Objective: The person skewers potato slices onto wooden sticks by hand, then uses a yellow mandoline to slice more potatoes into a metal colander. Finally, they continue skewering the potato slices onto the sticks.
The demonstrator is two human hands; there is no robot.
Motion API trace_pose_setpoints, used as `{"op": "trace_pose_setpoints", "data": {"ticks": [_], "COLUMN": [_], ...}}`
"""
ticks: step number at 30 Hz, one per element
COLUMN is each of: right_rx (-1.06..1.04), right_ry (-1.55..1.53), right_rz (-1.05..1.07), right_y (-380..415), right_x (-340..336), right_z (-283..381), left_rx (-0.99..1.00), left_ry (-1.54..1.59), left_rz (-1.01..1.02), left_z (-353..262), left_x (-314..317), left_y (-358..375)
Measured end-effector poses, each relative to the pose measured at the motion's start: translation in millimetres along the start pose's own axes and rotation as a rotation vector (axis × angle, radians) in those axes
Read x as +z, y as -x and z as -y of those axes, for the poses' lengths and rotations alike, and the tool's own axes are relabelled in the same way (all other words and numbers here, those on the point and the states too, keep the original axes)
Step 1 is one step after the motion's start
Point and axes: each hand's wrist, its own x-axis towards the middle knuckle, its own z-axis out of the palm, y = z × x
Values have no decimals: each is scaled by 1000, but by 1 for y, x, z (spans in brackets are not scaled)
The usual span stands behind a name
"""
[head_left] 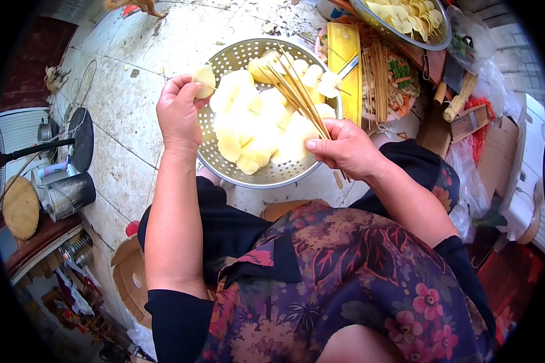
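Observation:
A metal colander [266,180] full of pale yellow slices [248,133] is in front of me. Over its left rim, my left hand [183,109] pinches one thin round slice [204,80] between thumb and fingers. My right hand [345,145], at the lower right rim, is closed round a bundle of thin wooden skewers [303,100], which fan out over the slices toward the upper left. Several slices threaded on a skewer [329,85] lie at the colander's upper right.
A yellow board [344,66] and more bundled skewers [378,85] lie right of the colander, beside a tray of chopped vegetables [401,72]. A second bowl of slices [445,39] stands at the upper right. A metal pot [72,196] is at the left.

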Motion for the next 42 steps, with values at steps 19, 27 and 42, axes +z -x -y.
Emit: {"op": "trace_pose_setpoints", "data": {"ticks": [19,27,42], "right_rx": [-141,-99,-128], "right_ry": [292,182,53], "right_rz": [-68,-54,-43], "right_y": [5,4,-2], "right_x": [7,7,5], "right_z": [-13,-16,-13], "left_rx": [-251,-327,-287], "left_ry": [204,117,136], "left_rz": [-40,66,58], "left_z": [-2,-5,8], "left_x": [12,15,24], "left_y": [5,9,15]}}
